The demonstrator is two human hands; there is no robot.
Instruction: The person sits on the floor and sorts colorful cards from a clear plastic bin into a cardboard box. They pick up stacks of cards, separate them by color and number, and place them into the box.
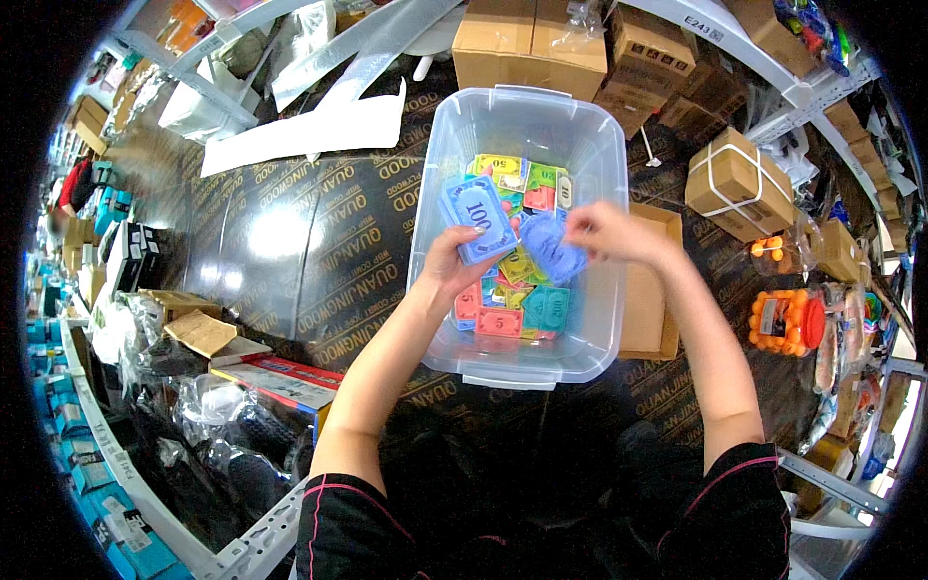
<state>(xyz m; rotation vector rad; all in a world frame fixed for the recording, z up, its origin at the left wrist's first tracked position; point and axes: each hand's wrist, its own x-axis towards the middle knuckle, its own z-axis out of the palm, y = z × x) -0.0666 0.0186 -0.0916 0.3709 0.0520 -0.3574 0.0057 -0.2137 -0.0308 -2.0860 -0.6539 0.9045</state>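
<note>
A clear plastic storage bin [522, 370] stands before me on a dark printed board. Inside lie loose play-money notes in several colours, among them a red 5 note [499, 322] and a yellow 50 note [500, 165]. Over the bin, my left hand [464, 254] grips a stack of blue 100 play notes [480, 217], thumb on top. To its right, my right hand [598, 233] pinches blue play notes [551, 246], which are blurred and tilted above the pile. How many notes it holds cannot be told.
An open cardboard tray [649, 326] sits right of the bin, and a large carton [529, 61] stands behind it. Farther right are a strapped carton [739, 185] and a jar of orange balls [786, 322]. White sheet material [312, 130] lies at the left. Metal shelving surrounds the area.
</note>
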